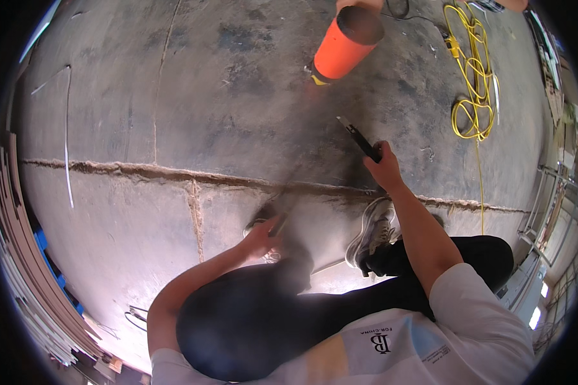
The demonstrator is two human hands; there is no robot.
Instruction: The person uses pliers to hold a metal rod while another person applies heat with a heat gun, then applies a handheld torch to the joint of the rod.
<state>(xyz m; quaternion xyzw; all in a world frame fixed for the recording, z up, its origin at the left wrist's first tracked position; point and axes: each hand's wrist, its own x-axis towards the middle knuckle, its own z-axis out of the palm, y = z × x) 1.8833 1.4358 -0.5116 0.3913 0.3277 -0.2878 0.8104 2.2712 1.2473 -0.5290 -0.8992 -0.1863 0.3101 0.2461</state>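
Observation:
My right hand [383, 165] is closed around the dark handle of a utility knife [361, 140]. Its blade end points up and to the left, above the concrete floor. Beside my left shoe, my left hand [261, 239] has its fingers closed around a small, thin piece [278, 224]; a smear across the picture blurs it, so I cannot make out what it is. Farther off, at the top, another person's hand [359, 4] is at an orange cylinder [345, 51] with a dark hollow end and a yellow bit at its lower edge.
A rough crack [141, 170] runs across the floor [237, 109] in front of my shoes [374, 232]. At the right lies a coiled yellow cord [475, 77]. Long boards [29, 256] are stacked along the left side. A thin white strip [67, 135] lies at the left; a metal frame [546, 212] stands far right.

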